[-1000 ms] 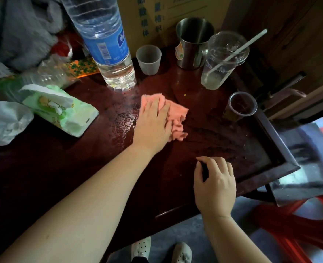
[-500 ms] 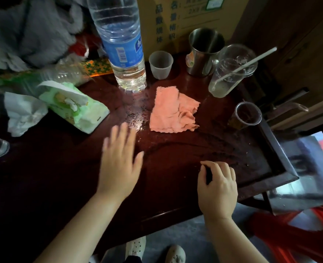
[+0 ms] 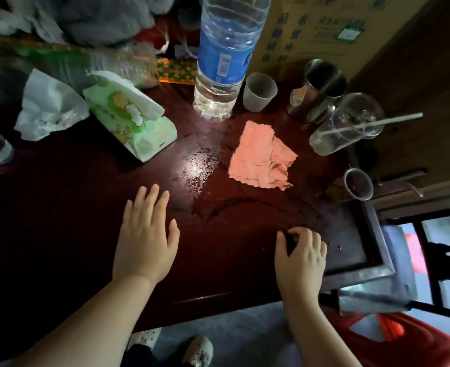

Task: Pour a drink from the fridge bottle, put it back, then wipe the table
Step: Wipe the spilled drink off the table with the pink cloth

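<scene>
Withdrawn from the pink cloth (image 3: 262,154), the left hand (image 3: 145,241) hovers flat, fingers spread and empty; the cloth lies ahead and rightward on the wet table (image 3: 59,234), roughly equidistant from the curled, empty right hand (image 3: 302,256).

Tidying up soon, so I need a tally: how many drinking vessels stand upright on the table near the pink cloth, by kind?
Plastic cups: 3, frosted, straw, small clear
Steel mugs: 1
Water bottles: 1
Total: 5
</scene>
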Demonstrator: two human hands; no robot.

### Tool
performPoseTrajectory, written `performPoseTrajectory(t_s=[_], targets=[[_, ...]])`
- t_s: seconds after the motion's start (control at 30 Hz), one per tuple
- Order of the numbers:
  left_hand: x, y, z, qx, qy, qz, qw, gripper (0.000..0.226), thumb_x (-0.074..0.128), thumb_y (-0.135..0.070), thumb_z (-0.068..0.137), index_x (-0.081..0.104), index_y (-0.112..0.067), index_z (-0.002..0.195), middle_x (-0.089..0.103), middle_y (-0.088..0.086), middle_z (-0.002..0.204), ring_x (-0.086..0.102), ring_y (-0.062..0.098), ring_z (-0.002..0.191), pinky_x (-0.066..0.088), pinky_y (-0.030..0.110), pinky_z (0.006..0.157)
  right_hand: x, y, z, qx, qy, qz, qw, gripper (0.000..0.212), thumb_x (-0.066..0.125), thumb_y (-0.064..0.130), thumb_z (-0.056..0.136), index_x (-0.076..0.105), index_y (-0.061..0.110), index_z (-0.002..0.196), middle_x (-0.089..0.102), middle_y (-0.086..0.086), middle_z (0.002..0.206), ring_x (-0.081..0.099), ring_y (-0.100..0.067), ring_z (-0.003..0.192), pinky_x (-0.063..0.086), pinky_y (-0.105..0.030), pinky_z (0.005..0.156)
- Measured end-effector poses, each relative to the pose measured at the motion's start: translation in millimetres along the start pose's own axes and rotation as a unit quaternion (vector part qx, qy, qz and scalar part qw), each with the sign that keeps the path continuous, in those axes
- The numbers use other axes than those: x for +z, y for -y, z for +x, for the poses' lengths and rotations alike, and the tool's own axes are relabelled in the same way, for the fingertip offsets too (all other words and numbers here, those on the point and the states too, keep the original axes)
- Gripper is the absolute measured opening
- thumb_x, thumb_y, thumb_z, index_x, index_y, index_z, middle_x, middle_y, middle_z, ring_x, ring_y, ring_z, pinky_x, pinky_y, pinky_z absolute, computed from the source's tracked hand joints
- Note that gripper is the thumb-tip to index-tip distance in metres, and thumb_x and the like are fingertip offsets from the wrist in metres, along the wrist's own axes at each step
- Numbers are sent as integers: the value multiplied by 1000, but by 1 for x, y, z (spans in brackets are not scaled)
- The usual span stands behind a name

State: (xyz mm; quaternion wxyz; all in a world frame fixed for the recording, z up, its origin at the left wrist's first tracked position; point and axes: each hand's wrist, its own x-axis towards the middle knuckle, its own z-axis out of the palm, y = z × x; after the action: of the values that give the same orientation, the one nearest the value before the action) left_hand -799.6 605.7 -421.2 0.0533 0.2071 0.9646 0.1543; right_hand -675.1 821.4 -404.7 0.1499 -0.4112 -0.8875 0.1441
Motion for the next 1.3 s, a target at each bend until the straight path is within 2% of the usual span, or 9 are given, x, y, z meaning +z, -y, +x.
performPoseTrajectory(t_s=[0.17, 0.3, 0.43, 0.53, 0.63, 0.9, 0.97, 1.07, 1.3], targets=[[1, -1, 1, -1, 6, 12, 1000, 59, 27, -34, 91, 43, -4, 138, 36, 15, 149, 24, 30, 142, 19, 48, 116, 24, 66, 73, -81, 31, 78, 993, 51, 48, 41, 87, 50, 11, 128, 50, -13, 128, 42, -27, 120, 22, -31, 105], [2, 0, 1, -5, 23, 27, 999, 58, 26, -35, 92, 41, -6, 140, 33, 13, 151, 22, 27, 143, 20, 46, 116, 64, 109, 127, -19, 86, -1, 996, 65, 45, 50, 92, 26, 22, 147, 22, -12, 154, 17, -29, 142, 14, -44, 115], [2, 2, 2, -2, 30, 31, 999, 58, 26, -35, 93, 40, -6, 141, 31, 12, 152, 20, 26, 144, 17, 45, 116, 92, 110, 129, -46, 45, -88, 994, 48, 35, 44, 96, 35, 33, 143, 35, -11, 148, 29, -29, 136, 21, -48, 111], [1, 2, 1, 4, 29, 24, 999, 57, 27, -34, 93, 39, -5, 141, 31, 13, 152, 20, 28, 144, 18, 46, 116, 84, 96, 122, -159, 59, -74, 983, 46, 29, 36, 97, 42, 22, 140, 45, -19, 137, 43, -36, 123, 34, -50, 103], [0, 1, 1, 4, 21, 1, 1000, 57, 29, -33, 92, 41, -4, 140, 33, 14, 151, 22, 29, 144, 20, 47, 115, 64, 71, 111, -219, 88, -46, 971, 43, 36, 27, 96, 46, 15, 136, 39, -23, 140, 39, -38, 126, 32, -47, 105], [1, 1, 3, -3, 28, 10, 1000, 57, 28, -34, 93, 39, -6, 141, 30, 12, 152, 17, 26, 145, 14, 44, 116, 77, 92, 169, -9, 39, -64, 997, 43, 42, 28, 96, 43, 28, 139, 34, -16, 141, 30, -36, 128, 22, -45, 107], [1, 1, 3, -1, 28, 14, 1000, 56, 27, -34, 93, 38, -7, 141, 30, 12, 153, 17, 26, 145, 13, 44, 116, 82, 102, 170, -67, 47, -83, 993, 40, 44, 23, 93, 51, 24, 132, 43, -18, 132, 38, -38, 121, 30, -44, 100], [0, 1, 1, -2, 21, 16, 1000, 56, 27, -34, 94, 38, -6, 141, 29, 12, 153, 18, 26, 145, 17, 45, 117, 83, 113, 146, -253, 73, 11, 965, 36, 49, 8, 77, 60, 8, 112, 54, -21, 106, 49, -37, 100, 37, -41, 85], [3, 0, 3, 0, -1, -6, 1000, 56, 32, -31, 90, 44, -4, 138, 35, 15, 149, 24, 30, 142, 19, 47, 116, 43, 63, 50, -408, 201, 28, 890, 45, 51, 15, 80, 61, 19, 123, 51, -15, 131, 44, -28, 116, 31, -33, 100]])
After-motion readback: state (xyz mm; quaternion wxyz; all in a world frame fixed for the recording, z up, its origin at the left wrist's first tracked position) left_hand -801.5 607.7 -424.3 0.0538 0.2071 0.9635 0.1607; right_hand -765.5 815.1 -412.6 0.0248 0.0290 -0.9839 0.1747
